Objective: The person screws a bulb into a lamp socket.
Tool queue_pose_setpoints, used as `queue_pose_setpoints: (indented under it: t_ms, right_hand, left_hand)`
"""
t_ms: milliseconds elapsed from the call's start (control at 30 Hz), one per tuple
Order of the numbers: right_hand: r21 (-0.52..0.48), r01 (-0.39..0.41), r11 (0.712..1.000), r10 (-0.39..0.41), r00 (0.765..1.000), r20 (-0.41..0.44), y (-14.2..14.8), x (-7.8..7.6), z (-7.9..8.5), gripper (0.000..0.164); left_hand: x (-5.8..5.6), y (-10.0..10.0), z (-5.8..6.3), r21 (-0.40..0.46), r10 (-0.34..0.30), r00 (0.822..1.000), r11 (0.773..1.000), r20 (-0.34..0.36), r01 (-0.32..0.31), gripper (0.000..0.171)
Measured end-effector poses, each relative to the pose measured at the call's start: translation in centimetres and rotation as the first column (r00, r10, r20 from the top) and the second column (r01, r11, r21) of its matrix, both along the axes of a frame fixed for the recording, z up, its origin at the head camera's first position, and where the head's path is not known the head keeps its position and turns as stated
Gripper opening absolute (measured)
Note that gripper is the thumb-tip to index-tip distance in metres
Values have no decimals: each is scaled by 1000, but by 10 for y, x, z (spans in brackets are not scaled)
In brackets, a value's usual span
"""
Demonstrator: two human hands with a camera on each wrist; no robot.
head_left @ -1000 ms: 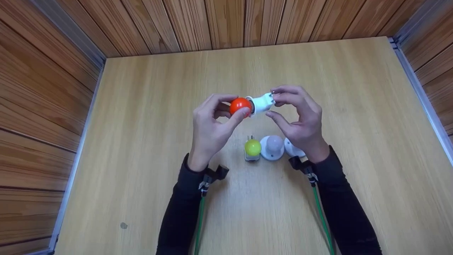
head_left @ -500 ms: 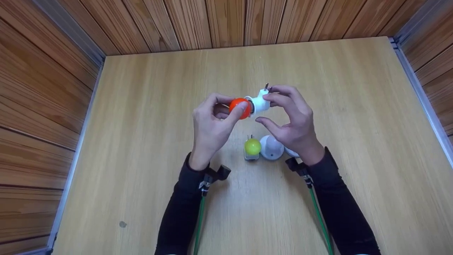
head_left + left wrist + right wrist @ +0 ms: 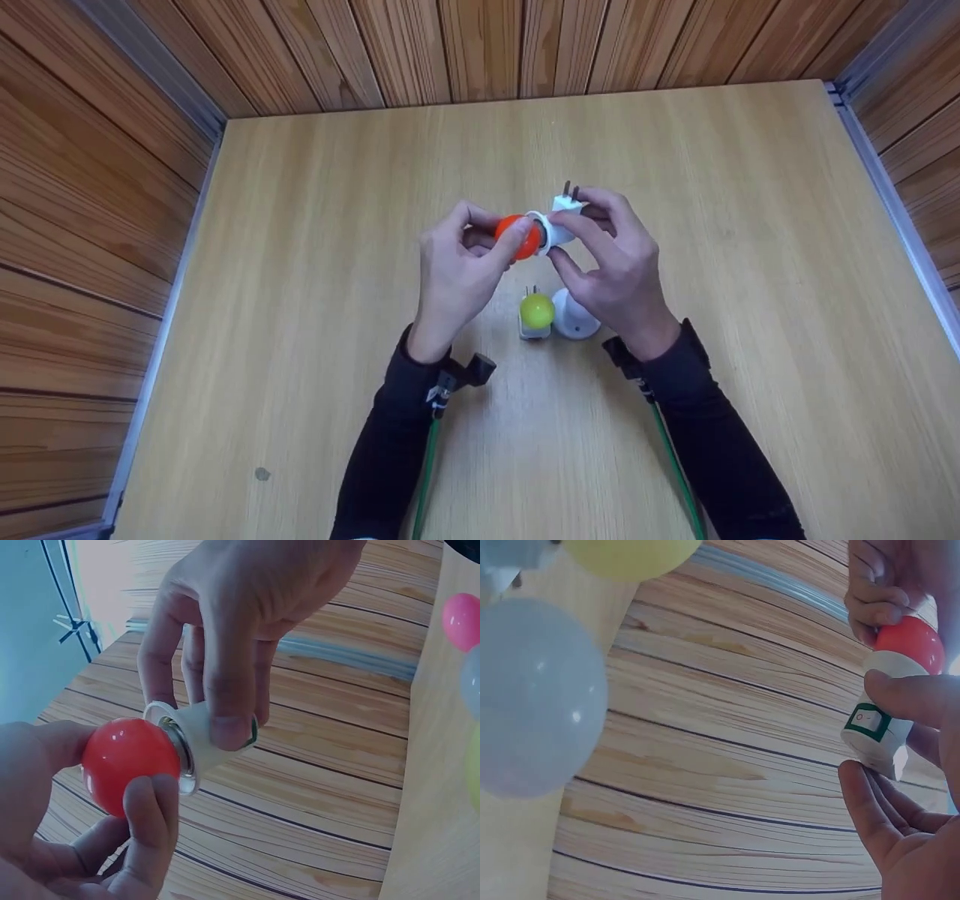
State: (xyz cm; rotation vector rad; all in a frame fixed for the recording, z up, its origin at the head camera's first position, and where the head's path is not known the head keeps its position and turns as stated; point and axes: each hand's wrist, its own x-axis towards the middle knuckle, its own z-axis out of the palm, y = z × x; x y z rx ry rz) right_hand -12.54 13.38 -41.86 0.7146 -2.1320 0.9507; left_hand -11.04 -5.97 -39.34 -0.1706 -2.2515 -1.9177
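Observation:
Above the table, my left hand (image 3: pixel 457 277) pinches a red light bulb (image 3: pixel 131 761) between thumb and fingers. My right hand (image 3: pixel 622 270) grips a white plug-in lamp socket (image 3: pixel 202 731) by its body. The bulb's metal screw base sits partly inside the socket's mouth, with some thread showing in the left wrist view. Two metal prongs (image 3: pixel 571 191) point away from me at the socket's far end. A switch with a green surround (image 3: pixel 868 720) shows on the socket's side in the right wrist view.
On the wooden table (image 3: pixel 300 300) below stand a yellow-green bulb (image 3: pixel 537 310) in a pronged holder and a bulb on a round white base (image 3: pixel 576 326), partly behind my right hand. A pink bulb (image 3: pixel 461 621) appears in the left wrist view. Wood-panelled walls (image 3: pixel 480 52) enclose the table.
The socket has turned, so its prongs now point away from me instead of toward the right hand. My right thumb and fingers have closed round the socket, and both hands have shifted slightly.

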Motion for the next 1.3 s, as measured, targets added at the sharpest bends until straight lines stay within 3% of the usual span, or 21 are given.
queue_pose_setpoints:
  t_ms: [133,300,433,700,867,1133,1300]
  right_hand:
    - [77,57,995,-53,997,-56,-5,2,-1,31]
    - [88,79,993,-74,996,-57,-6,4,1,29]
    - [43,48,998,-48,999,-12,-1,4,4,29]
    - [-79,-32,996,40,995,91,18,5,13,35]
    - [-120,-19,993,39,985,169,37,9,16,41]
    - [-163,111,980,-59,954,293,69,14,12,44]
    - [-178,233,956,-139,895,425,88,18,6,44]
  left_hand:
    - [2,-1,2,-4,-5,1000,1000,29,5,28]
    - [4,-2,5,-26,-24,999,999,40,25,30]
    - [6,-2,7,-40,-40,999,998,36,41,30]
    - [6,-7,9,-44,-38,999,998,-38,37,23]
    - [5,-11,7,-46,-43,998,998,-40,41,22]
    - [0,-20,1,-104,-28,999,994,-42,23,23]
    - [-2,-28,-6,-175,4,1000,984,-30,-9,24]
